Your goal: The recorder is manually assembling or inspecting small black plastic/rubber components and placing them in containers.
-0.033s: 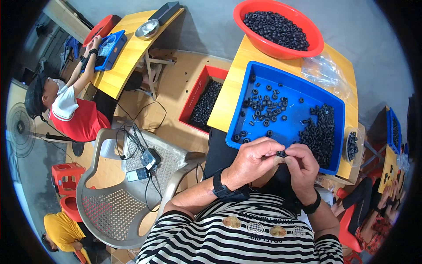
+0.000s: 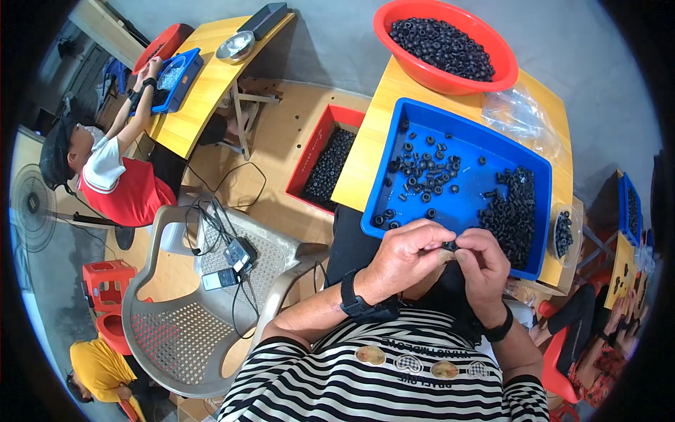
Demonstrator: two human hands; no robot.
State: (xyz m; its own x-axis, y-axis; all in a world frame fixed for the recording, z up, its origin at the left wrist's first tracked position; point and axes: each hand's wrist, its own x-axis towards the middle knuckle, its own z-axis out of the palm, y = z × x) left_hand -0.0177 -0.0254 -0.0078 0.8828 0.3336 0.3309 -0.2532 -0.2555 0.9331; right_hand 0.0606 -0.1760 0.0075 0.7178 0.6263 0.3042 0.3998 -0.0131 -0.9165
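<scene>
My left hand and my right hand meet at the near edge of a blue tray. Their fingertips pinch a small black part between them; most of it is hidden by the fingers. Inside the tray, loose black ring-shaped pieces are scattered on the left. A dense heap of smaller black pieces fills the right side. Behind the tray stands a red basin full of black ring-shaped pieces.
A clear plastic bag lies on the yellow table. A small clear bowl of black pieces is right of the tray. On the floor is a red bin; a grey chair holds cables and devices. Another person works at the far-left table.
</scene>
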